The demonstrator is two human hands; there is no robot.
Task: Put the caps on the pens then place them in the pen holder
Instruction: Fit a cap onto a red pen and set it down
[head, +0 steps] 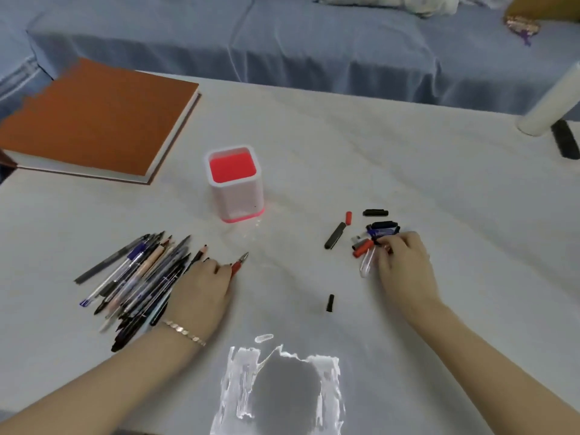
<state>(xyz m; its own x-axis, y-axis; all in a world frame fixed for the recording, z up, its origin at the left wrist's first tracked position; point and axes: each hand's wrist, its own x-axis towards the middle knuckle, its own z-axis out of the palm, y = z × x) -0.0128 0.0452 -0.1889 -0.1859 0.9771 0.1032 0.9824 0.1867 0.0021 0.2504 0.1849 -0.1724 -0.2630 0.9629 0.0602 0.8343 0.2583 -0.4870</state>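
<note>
The uncapped pens point(138, 277) are lying in a loose heap on the left part of the worktop point(345, 152), their tips pointing up and to the right. One red pen point(239, 264) is sitting apart from the heap at its right edge, with its metal tip sticking out past the fingertips of the left hand point(201, 287). That hand is resting palm down on the worktop, and its grip is closing narrowly round the red pen.

The caps point(378, 229) are lying in a small cluster to the right, well apart from the pens. A long black cap point(335, 236) and a small red cap point(348, 217) are sitting at the cluster's left edge. A clear cap point(366, 262) is lying just beside the thumb of the right hand point(405, 265). The right hand's fingers are curling over the near side of the cluster. Whether its grip is pinching a cap I cannot tell. One lone black cap point(330, 302) is lying nearer the person, between the two hands.

The pen holder point(238, 199), white outside and red inside, is standing upright beyond the pens, with nothing showing above its rim.

A bracelet point(183, 332) is circling the left wrist. An orange book point(100, 120) is lying at the far left corner, and a white cylinder point(552, 102) is standing at the far right. A blue sheet point(282, 42) is covering the furniture behind.
</note>
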